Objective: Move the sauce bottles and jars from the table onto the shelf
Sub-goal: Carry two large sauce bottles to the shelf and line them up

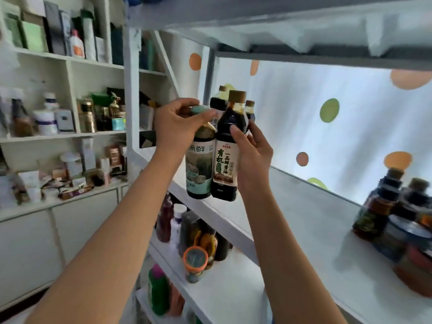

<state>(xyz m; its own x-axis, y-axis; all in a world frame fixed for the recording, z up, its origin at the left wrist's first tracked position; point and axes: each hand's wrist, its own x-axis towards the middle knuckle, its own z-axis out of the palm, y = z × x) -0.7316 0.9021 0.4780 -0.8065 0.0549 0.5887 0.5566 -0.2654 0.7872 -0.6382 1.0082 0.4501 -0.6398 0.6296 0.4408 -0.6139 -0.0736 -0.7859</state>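
Left hand [174, 123] grips green-capped bottle [199, 160]; right hand [253, 157] grips dark sauce bottle [228, 157] at shelf [304, 218] edge.

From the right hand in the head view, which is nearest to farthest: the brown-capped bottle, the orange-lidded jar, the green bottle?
1. Brown-capped bottle: gripped by the right hand.
2. Orange-lidded jar: one shelf below, toward the left.
3. Green bottle: lowest, farther left.

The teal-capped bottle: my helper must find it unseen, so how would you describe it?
On the white metal shelf, at its left end, two hands hold two bottles. The left hand grips the teal-capped bottle; the dark brown-capped bottle beside it has a cream label.
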